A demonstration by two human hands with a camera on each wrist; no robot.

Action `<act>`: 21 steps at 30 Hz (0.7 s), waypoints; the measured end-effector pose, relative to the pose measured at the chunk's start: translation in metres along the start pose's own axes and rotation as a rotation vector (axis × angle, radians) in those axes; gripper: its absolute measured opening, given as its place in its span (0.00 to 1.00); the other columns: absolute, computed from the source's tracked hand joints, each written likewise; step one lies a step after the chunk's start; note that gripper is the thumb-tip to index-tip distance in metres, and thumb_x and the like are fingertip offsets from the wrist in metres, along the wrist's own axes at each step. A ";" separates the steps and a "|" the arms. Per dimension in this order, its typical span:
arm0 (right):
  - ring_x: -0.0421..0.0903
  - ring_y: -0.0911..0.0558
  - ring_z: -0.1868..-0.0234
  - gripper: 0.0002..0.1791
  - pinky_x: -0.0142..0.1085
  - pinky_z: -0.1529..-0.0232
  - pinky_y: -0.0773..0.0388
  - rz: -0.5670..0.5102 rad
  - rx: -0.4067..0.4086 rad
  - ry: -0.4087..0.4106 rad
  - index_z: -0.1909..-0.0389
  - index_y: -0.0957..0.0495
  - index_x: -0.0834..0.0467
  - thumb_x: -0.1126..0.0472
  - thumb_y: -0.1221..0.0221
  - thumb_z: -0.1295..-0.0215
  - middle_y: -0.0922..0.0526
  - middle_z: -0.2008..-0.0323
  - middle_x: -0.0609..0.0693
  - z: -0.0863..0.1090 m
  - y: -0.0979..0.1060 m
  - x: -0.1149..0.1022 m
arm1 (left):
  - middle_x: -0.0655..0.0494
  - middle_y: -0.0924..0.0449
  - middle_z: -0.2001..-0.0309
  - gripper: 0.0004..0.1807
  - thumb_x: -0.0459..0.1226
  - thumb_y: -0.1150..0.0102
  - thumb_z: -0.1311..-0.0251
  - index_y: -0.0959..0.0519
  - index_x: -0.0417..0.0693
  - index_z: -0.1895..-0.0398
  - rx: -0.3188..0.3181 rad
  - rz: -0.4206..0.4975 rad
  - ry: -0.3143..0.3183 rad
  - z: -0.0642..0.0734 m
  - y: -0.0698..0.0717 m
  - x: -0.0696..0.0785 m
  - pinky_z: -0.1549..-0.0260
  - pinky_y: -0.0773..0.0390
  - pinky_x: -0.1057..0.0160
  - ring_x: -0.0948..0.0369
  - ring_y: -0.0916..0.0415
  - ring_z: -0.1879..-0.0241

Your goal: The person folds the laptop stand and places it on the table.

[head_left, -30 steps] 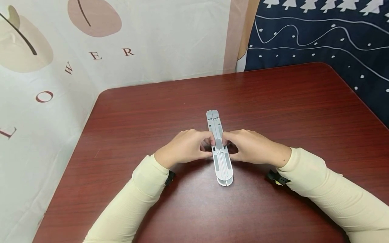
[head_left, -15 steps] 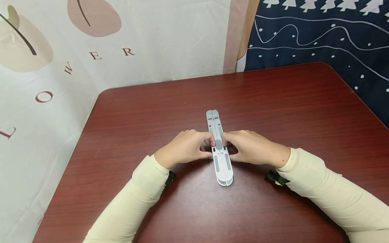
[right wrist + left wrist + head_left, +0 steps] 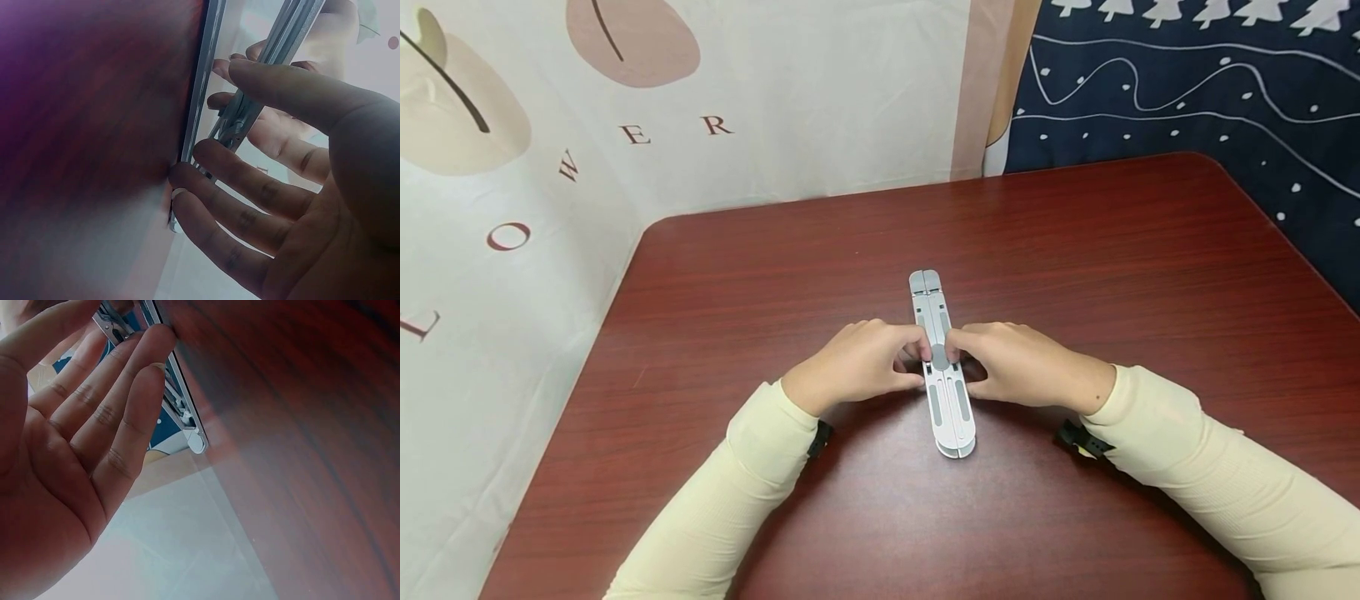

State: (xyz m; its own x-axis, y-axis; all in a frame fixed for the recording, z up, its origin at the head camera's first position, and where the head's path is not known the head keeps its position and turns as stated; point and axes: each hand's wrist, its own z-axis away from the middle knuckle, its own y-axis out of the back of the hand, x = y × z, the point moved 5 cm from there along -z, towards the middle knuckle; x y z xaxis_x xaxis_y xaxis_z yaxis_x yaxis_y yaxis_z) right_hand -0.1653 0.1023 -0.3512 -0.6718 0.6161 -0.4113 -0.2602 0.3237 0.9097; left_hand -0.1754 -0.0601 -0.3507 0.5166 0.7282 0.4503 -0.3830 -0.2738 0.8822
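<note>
A folded silver laptop stand (image 3: 952, 421) with grey pads and a round grey centre pad lies lengthwise on the table, pointing away from me. My left hand (image 3: 861, 362) grips its left edge near the middle, and my right hand (image 3: 1033, 367) grips the right edge opposite. In the left wrist view the stand's lower bar (image 3: 195, 409) lies along the tabletop, the left hand's fingers (image 3: 134, 419) reaching to it. The right wrist view shows a gap between the stand's upper bar (image 3: 284, 37) and lower bar (image 3: 203, 81), with the right fingers (image 3: 228, 172) at the lower one.
The dark red wooden table (image 3: 760, 267) has rounded far corners. Behind it hang a white cloth (image 3: 820, 100) with printed letters and a navy cloth (image 3: 1150, 83) with white trees. Black straps (image 3: 1086, 439) show under the sleeves.
</note>
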 end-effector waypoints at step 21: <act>0.39 0.29 0.71 0.16 0.35 0.72 0.30 0.032 -0.018 0.007 0.67 0.25 0.50 0.57 0.26 0.50 0.22 0.70 0.44 0.000 -0.003 -0.001 | 0.64 0.12 0.59 0.13 0.45 0.26 0.46 0.18 0.58 0.59 -0.024 -0.027 0.000 0.000 -0.001 0.001 0.60 0.19 0.60 0.70 0.16 0.66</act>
State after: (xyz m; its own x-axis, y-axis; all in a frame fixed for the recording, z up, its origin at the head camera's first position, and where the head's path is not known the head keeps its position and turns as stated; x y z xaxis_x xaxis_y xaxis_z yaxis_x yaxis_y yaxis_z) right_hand -0.1641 0.1003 -0.3532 -0.6846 0.6212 -0.3814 -0.2504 0.2910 0.9234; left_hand -0.1745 -0.0587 -0.3515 0.5274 0.7349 0.4265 -0.3870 -0.2390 0.8905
